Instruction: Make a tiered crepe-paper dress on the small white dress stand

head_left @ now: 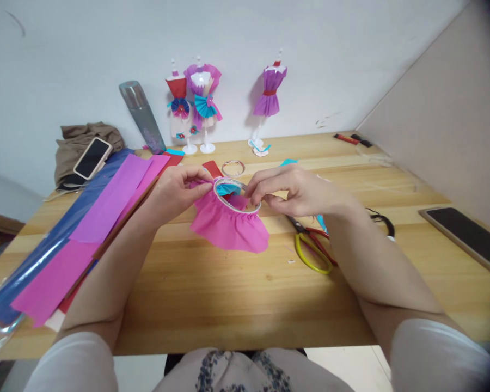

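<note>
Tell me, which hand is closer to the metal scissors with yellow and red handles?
Right. The right hand is just beyond the scissors; the left hand is farther off, at the left side of the ruffled pink skirt.

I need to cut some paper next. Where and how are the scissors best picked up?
I'd take the scissors by the yellow handle, coming from the near edge of the table. Its open loop lies toward that edge, while the blades point away. The red handle looks more crowded by the right forearm.
</note>
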A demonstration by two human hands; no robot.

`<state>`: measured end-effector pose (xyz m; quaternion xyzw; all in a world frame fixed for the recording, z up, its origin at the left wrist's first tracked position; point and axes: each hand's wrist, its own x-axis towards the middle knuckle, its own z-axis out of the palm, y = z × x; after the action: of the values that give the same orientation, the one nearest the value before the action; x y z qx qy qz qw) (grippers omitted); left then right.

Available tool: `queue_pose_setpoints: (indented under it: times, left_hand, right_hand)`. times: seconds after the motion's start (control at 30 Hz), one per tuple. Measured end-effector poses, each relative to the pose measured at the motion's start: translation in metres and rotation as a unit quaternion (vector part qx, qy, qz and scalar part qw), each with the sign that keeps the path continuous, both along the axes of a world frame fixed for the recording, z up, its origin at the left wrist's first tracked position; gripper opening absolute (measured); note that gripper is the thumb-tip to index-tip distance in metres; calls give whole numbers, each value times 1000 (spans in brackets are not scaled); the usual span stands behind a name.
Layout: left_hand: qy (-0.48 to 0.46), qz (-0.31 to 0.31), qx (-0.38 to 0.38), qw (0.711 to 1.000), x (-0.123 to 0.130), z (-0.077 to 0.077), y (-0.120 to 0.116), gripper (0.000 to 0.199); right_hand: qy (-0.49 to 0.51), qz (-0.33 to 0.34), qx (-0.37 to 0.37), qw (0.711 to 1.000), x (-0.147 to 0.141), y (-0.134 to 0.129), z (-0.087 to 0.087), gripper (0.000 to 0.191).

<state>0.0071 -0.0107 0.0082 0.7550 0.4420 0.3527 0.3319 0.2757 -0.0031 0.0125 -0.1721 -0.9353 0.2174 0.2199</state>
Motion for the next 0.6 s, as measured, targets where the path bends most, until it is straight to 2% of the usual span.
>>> queue_pose_setpoints:
  times: [0.1, 0.3, 0.6]
  left_hand:
    - [24, 19, 21, 999, 0, -1, 0, 22]
    - [-24, -48, -35, 998, -1, -1, 0, 27]
    - [-38, -26, -25, 999, -1, -6, 2, 27]
  right_hand:
    - [-2, -6, -18, 1000, 1, 0, 0, 29]
    - [35, 32, -21, 999, 1, 2, -2, 27]
    - [40, 35, -32, 998, -3, 0, -4, 26]
